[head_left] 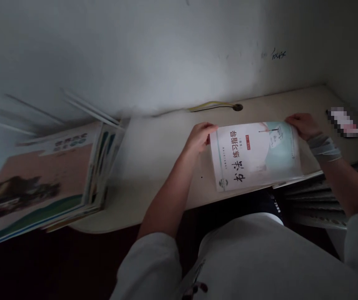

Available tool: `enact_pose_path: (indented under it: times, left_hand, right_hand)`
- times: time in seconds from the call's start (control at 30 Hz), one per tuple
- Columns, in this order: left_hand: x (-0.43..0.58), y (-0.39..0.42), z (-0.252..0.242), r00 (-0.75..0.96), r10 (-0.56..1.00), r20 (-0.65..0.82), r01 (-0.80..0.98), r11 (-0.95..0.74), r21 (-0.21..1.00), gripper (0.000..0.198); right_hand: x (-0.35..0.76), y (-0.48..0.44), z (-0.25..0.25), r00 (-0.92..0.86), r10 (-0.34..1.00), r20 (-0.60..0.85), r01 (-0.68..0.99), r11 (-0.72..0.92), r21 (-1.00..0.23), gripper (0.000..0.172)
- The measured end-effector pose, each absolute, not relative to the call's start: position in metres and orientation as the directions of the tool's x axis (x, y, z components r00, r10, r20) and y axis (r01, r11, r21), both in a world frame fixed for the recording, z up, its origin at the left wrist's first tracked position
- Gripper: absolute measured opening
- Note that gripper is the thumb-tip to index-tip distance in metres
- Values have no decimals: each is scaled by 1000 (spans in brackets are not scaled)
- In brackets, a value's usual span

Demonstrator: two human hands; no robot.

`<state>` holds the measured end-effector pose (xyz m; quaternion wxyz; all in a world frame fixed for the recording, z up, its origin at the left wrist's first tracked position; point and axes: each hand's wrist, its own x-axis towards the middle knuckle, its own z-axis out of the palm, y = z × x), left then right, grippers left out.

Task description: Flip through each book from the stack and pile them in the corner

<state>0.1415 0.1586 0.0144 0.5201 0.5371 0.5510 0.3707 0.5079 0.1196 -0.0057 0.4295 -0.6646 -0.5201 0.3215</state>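
A calligraphy workbook [255, 156] with a white and pale green cover lies sideways between my hands over the desk, its Chinese title running up the page. My left hand [201, 135] pinches its upper left corner, the thumb along the edge. At the upper right corner my right hand [302, 125] is closed on the same book, with a pale band around the wrist. The fingers under the cover are hidden. Whether the book touches the desk I cannot tell.
To the left, a stack of books [44, 175] leans, a pink-covered one facing up. A phone [344, 121], blurred out, rests at the far right. A yellow cable [212, 103] runs to a hole in the desk [154, 166] by the wall. More stacked books [315, 202] sit below right.
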Motion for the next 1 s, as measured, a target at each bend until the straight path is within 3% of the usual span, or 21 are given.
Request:
enact_pose_path:
  times: [0.1, 0.2, 0.27, 0.33, 0.4, 0.5, 0.57, 0.7, 0.77, 0.87, 1.0]
  left_hand:
    - [146, 165, 0, 89, 980, -179, 538, 104, 837, 11]
    - [151, 162, -2, 146, 982, -116, 888, -79, 454, 18]
    - [158, 156, 1, 172, 985, -15, 966, -166, 198, 25]
    - [173, 147, 5, 252, 965, 76, 962, -259, 93, 34]
    - [195, 139, 5, 409, 909, 79, 905, -416, 90, 43]
    - [230, 128, -3, 625, 779, -46, 777, -615, 137, 56]
    - [249, 125, -12, 662, 738, -133, 749, -641, 169, 63]
    - [261, 126, -25, 635, 752, -179, 772, -608, 186, 65]
    - [259, 127, -27, 634, 747, -199, 773, -607, 186, 68]
    - [253, 128, -28, 634, 744, -211, 773, -603, 197, 67]
    - [242, 128, -30, 633, 756, -168, 773, -603, 197, 64]
  right_hand:
    - [503, 133, -22, 299, 954, -12, 557, -185, -810, 16]
    - [498, 143, -28, 279, 958, -68, 728, -257, -635, 16]
    - [496, 146, -28, 252, 963, -95, 841, -266, -471, 15]
    - [494, 146, -26, 221, 970, -105, 897, -244, -368, 15]
    - [490, 143, -22, 226, 970, -90, 931, -242, -275, 21]
    - [474, 134, -16, 217, 976, 17, 974, -215, -71, 35]
    - [454, 126, -14, 81, 992, 98, 997, -80, -22, 43]
    - [403, 115, -22, -335, 932, 136, 931, 350, -107, 66]
    - [386, 112, -31, -449, 887, 105, 873, 461, -159, 80]
    - [387, 113, -43, -493, 867, 65, 844, 496, -203, 90]
    - [419, 115, -51, -477, 877, 57, 864, 480, -152, 90]
